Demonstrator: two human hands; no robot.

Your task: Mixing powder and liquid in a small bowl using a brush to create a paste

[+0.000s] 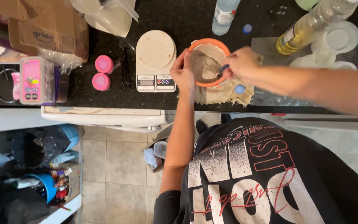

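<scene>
Left fingers: the left hand (182, 74) curls its fingers (184, 56) round the left rim of the bowl (195, 45), touching it and steadying it.
Right fingers: the right hand (242, 63) has its fingers closed on the blue handle of a tool (223, 69); whether it is a spoon or a spatula I cannot tell, as the tip is buried in the mix.
Bowl: orange-rimmed, between the two hands, standing on the desk (187, 18).
Mix: a pale grey-beige paste (206, 64) inside the bowl, the tool dipping into it from the right.
Under the fingers: a frayed beige cloth (222, 93) lies beneath the bowl and both hands, reaching the desk's near edge.
Just below the right fingers: a small blue cap (240, 88) on the cloth.
Left of the left fingers: a white kitchen scale (156, 60), just beside the hand; past it black scissors (124, 66), then two pink jars (103, 71).
Beyond the bowl: a clear bottle (224, 14) with a second blue cap (247, 28) near it.
Right of the right fingers: a bottle of yellow oil (307, 27) lying tilted, and white lids (337, 39) further out.
Far left: a pink box (32, 79) and a cardboard box (42, 25), well apart from the hands.
</scene>
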